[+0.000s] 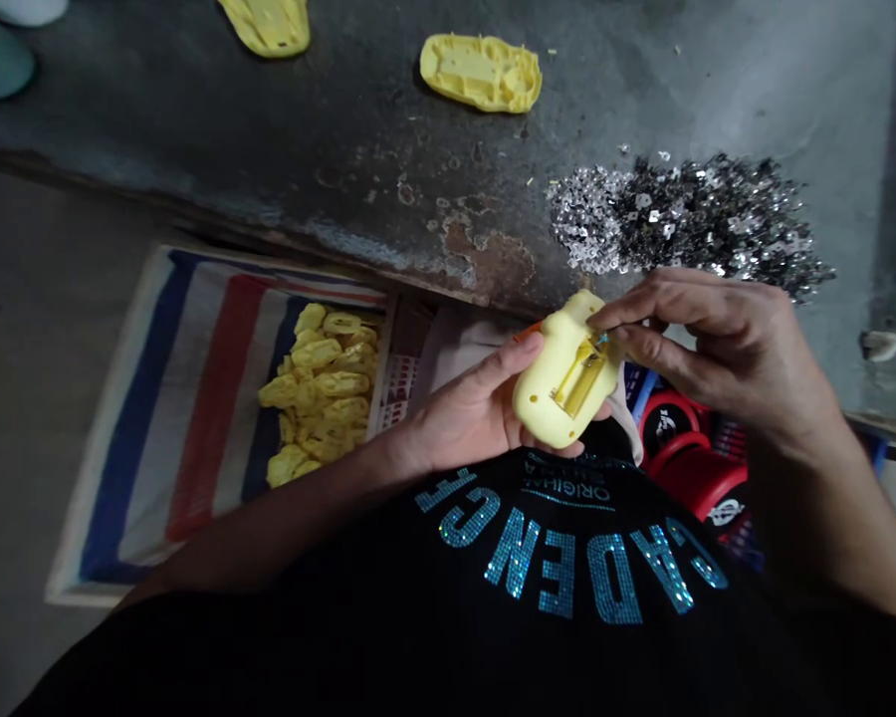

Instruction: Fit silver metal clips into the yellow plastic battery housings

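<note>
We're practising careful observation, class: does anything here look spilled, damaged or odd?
The bench's front edge looks worn, its surface patchy and brown. Small metal pieces lie loose in a heap, perhaps deliberately.

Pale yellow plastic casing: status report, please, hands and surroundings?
Left hand holding pale yellow plastic casing. Right hand at its open compartment; anything pinched there too small to tell. Heap of small shiny metal pieces near right hand, not covering casing.

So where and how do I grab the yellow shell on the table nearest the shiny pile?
Probably pinch the yellow shell across its middle from above: thumb on the long side nearest you, fingers opposite. It lies hollow side up, narrower across than along, with raised walls to squeeze.
</note>
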`<state>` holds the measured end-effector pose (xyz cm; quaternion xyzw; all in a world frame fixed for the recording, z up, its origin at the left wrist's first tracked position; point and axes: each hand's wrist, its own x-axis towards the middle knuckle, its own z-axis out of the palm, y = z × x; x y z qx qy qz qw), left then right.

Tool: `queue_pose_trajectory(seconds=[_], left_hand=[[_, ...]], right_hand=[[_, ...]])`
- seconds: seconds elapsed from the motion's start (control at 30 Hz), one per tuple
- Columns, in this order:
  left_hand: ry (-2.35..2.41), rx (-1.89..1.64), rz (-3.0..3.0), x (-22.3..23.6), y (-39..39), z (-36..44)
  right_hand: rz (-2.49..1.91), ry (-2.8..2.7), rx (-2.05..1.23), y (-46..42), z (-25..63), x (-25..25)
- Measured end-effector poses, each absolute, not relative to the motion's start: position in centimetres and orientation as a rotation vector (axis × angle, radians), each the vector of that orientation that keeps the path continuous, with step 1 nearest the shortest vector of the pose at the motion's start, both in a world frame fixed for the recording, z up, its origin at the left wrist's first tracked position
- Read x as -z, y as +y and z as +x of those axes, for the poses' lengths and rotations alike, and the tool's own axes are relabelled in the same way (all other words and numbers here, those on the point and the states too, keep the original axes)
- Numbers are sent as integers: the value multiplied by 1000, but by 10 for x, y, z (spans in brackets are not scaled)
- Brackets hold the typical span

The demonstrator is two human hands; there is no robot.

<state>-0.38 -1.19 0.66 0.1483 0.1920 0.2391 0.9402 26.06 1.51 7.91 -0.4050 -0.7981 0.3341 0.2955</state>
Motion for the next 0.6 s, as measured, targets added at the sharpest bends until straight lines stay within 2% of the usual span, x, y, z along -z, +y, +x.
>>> queue_pose_trajectory(seconds=[0.2, 0.6], left_hand=[[397, -485, 319, -8, -15, 1], [408, -554, 354, -4, -22, 6]], right_hand=[[-1141, -2058, -822, 4, 257, -80], [-1230, -2108, -364, -20, 244, -72]])
